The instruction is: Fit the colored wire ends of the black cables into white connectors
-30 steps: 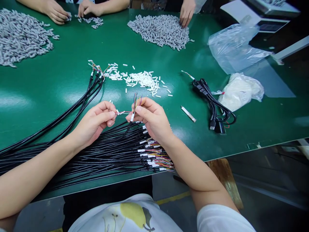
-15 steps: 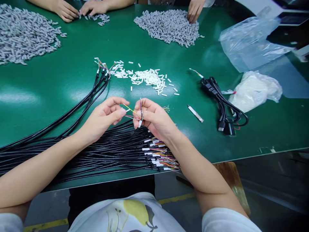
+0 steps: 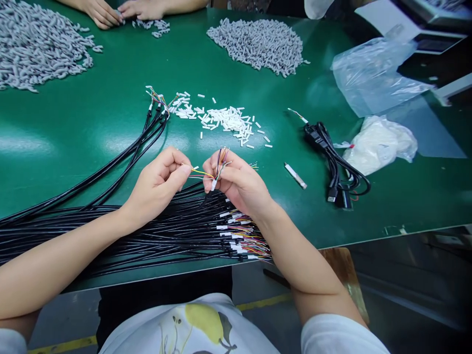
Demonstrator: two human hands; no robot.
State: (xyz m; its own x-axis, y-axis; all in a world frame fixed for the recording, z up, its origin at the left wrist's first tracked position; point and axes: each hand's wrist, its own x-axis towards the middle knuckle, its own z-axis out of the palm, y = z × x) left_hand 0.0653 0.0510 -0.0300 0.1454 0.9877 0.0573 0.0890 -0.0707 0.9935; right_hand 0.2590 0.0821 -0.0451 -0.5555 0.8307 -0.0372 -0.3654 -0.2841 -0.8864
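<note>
Between finger and thumb, my right hand (image 3: 236, 179) grips the end of a black cable (image 3: 214, 184), just where its coloured wires fan out of a white sleeve. My left hand (image 3: 162, 179) is closed on the yellow and red wires (image 3: 201, 173) of that cable, drawn out to the left. A small white piece shows at its fingertips. Purple, orange and other wires stand up by the right fingers. Below both hands lies a thick bundle of black cables (image 3: 147, 241), its white sleeves and coloured wire ends to the right.
Small white tubes (image 3: 228, 118) are scattered beyond my hands, beside several finished-looking cable ends (image 3: 157, 105). Grey part heaps (image 3: 258, 46) lie farther back. To the right are a cutter-like tool (image 3: 295, 175), a coiled USB cable (image 3: 332, 152) and a white bag (image 3: 379, 142). Another person's hands (image 3: 121, 12) work opposite.
My left fingers have closed on the yellow wire, which stuck out free before. More wires now spread above my right hand. A co-worker's hand has left the right grey heap.
</note>
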